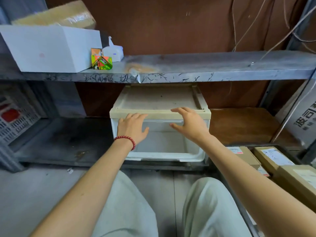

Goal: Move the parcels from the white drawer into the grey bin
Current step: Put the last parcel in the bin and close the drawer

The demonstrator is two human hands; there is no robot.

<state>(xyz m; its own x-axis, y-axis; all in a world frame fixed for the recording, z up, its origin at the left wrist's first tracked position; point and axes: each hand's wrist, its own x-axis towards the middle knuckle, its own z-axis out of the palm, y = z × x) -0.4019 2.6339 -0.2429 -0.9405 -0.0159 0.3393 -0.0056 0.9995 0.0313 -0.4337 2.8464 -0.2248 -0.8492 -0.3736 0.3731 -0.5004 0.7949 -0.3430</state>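
Bare hands (132,127) (189,124) front boxy, translucent white drawer (160,144)

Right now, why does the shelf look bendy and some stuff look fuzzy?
Head view: the wide lens curves the metal shelf at the edges; the grey crate on the left is smeared and soft; the white drawer and both hands in the middle stay fairly sharp; the light is even, with little shadow.

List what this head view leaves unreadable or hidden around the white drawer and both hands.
- Drawer contents: the white drawer has a frosted front, partly covered by the left hand and right hand; no parcels can be made out.
- Grey bin: not identifiable in this view.
- Cardboard boxes: cut by the right edge; labels too small to read.
- Crate: cut by the left edge, blurred.
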